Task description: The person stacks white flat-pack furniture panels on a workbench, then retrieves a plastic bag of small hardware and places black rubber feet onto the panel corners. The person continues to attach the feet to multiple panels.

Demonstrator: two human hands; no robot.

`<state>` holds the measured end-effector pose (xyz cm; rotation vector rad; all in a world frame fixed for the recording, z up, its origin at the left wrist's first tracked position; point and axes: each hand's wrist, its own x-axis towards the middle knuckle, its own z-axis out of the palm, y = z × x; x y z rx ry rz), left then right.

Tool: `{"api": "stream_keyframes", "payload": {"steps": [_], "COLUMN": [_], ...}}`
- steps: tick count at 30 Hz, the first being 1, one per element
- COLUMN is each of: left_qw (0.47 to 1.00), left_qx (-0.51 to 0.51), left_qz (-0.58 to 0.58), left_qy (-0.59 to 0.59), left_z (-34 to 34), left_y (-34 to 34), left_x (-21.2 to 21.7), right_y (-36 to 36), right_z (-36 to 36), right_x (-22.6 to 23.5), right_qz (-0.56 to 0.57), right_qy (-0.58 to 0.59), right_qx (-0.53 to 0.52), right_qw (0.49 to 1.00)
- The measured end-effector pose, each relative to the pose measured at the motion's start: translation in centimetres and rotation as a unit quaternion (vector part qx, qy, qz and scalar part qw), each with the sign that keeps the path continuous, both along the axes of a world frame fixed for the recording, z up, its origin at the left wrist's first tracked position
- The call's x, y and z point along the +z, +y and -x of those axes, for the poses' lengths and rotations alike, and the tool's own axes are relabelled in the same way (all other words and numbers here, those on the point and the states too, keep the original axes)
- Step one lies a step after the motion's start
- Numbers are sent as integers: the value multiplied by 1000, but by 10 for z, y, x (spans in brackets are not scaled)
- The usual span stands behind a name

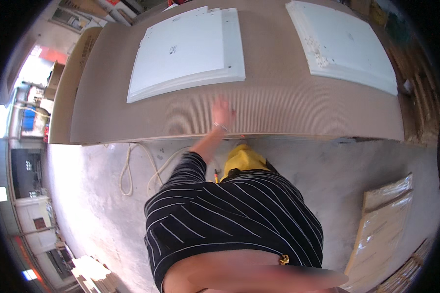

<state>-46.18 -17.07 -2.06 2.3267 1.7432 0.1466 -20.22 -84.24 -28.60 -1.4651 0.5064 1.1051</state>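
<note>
My left hand (222, 111) reaches over the near part of a brown corrugated cardboard sheet (274, 110) that covers the worktable. Motion smears its fingers, so I cannot tell whether they are apart or closed, and nothing held shows in it. Just beyond the hand, to the left, lies a stack of white panels (181, 49) with small dark holes near the edges. Farther right on the cardboard rests another stack of white panels (347, 44), its left edge uneven. My right hand is out of view.
A pale hose (129, 171) loops on the concrete floor (93, 195) below the table. A yellow item (244, 158) is by the table's front edge. Flat brown packages (384, 224) with shiny wrapping lie at the lower right. Brown stacked material (420, 102) borders the table's right end.
</note>
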Motion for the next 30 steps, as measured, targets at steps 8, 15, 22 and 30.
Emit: {"api": "stream_keyframes", "payload": {"steps": [8, 15, 22, 30], "left_qw": [788, 791, 820, 861], "left_qx": [-530, -544, -449, -406], "left_qz": [309, 255, 219, 227], "left_qy": [-53, -115, -280, -207], "left_z": [-155, -305, -497, -726], "left_y": [-158, -161, -185, -162], "left_x": [-31, -30, -14, 16], "right_y": [70, 172, 37, -117], "right_z": [-60, -152, -262, -367], "right_x": [159, 245, 132, 117], "right_qz": [92, 9, 213, 304], "right_qy": [-246, -377, -274, -79], "right_qx": [71, 281, 120, -60], "right_qw": [962, 883, 930, 947]}}
